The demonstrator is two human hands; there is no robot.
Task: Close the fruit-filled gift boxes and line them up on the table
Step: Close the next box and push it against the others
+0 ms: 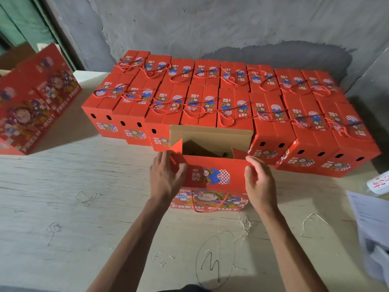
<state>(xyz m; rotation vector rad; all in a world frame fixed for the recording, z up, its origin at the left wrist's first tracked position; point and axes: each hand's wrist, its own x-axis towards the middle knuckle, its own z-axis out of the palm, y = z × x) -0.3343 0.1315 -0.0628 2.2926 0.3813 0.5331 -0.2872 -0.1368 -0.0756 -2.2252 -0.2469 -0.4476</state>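
Head view looks down two bare forearms that reach forward over a pale plywood table [63, 186] and converge on one open red gift box [210, 182]. Left hand [166, 178] lies at the box's near left corner, back of the hand up, fingers loosely spread and laid against the near red flap [212, 165], thumb on the flap's printed face; whether the fingers curl over its edge cannot be told. Right hand [260, 180] mirrors it at the near right corner, with the thumb on the flap's face and the fingers bent around the corner edge, gripping it.

That box sits between the two hands, in the middle of the table. Its far flap [210, 135] stands upright, showing brown cardboard, and the inside is dark, so the contents cannot be made out. A red cord handle [210, 204] hangs down the front panel above the words FRESH FRUIT.

Just behind the open box, touching or nearly so, two rows of closed red gift boxes [210, 91] stand side by side, their cord handles lying across the lids. Off to the left stands a stack of flat, unfolded boxes [31, 106], tilted. Printed papers [370, 218] lie at the right edge.
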